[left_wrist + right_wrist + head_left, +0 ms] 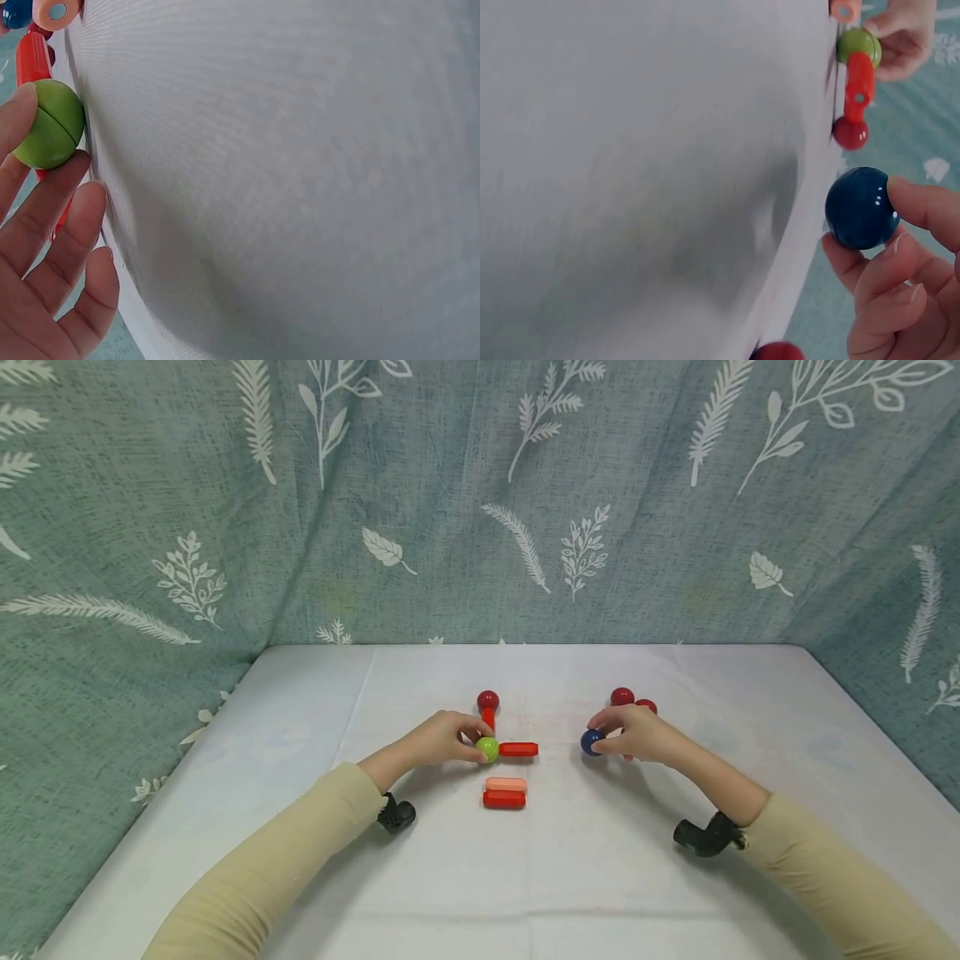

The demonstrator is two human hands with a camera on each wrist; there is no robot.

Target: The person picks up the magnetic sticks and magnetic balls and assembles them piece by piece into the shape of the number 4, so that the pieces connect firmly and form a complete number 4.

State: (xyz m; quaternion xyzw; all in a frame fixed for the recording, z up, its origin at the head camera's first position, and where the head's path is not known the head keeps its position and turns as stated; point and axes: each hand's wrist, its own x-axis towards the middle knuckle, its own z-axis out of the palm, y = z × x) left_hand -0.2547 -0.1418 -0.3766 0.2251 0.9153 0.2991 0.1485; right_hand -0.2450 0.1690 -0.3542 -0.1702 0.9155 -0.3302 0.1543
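My left hand (pixel 441 740) pinches a green ball (pixel 487 749) between thumb and fingers. A red stick (pixel 519 749) points right from that ball, and another red stick (pixel 488 718) runs back from it to a dark red ball (pixel 487 701). In the left wrist view a seam crosses the green ball (pixel 54 124). My right hand (pixel 645 735) holds a glossy blue ball (pixel 592 742) by thumb and fingertips; the right wrist view shows the blue ball (pixel 862 208) apart from the other pieces.
A salmon stick (pixel 506 784) and a red stick (pixel 504 799) lie side by side in front of the green ball. Behind my right hand are two red balls, one (pixel 622 697) left of the other (pixel 647 704). A patterned curtain (pixel 450 510) borders the white tabletop (pixel 450 885).
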